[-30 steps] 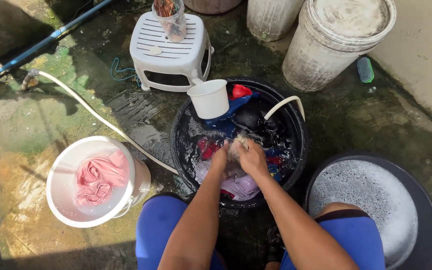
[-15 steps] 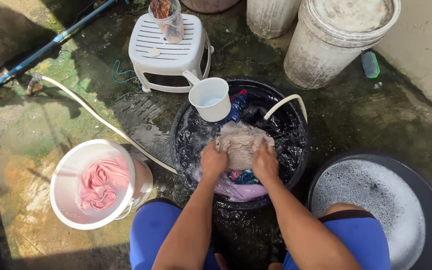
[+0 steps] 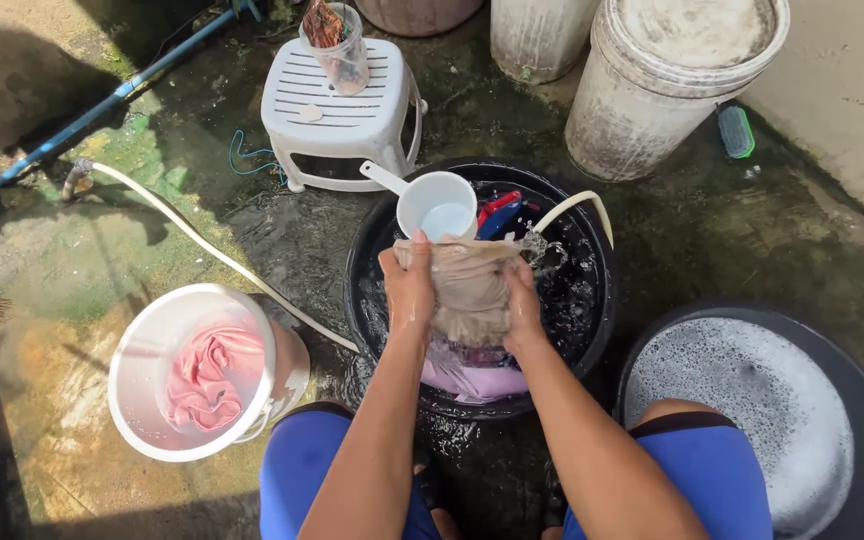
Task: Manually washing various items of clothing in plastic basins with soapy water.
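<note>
Head view: the left hand (image 3: 409,287) and the right hand (image 3: 523,300) are each closed on a side edge of a wet beige cloth (image 3: 469,290), holding it spread and lifted just above the water of the black basin (image 3: 372,300). The cloth hangs between the hands, its long axis running down toward the basin, both hands equally near. A white scoop (image 3: 436,205) floats at the basin's far side, a white bucket (image 3: 132,350) of pink cloth stands to its left, and a foamy basin (image 3: 742,385) to its right.

1 head camera looks steeply down, close over the black basin (image 3: 592,330).
</note>
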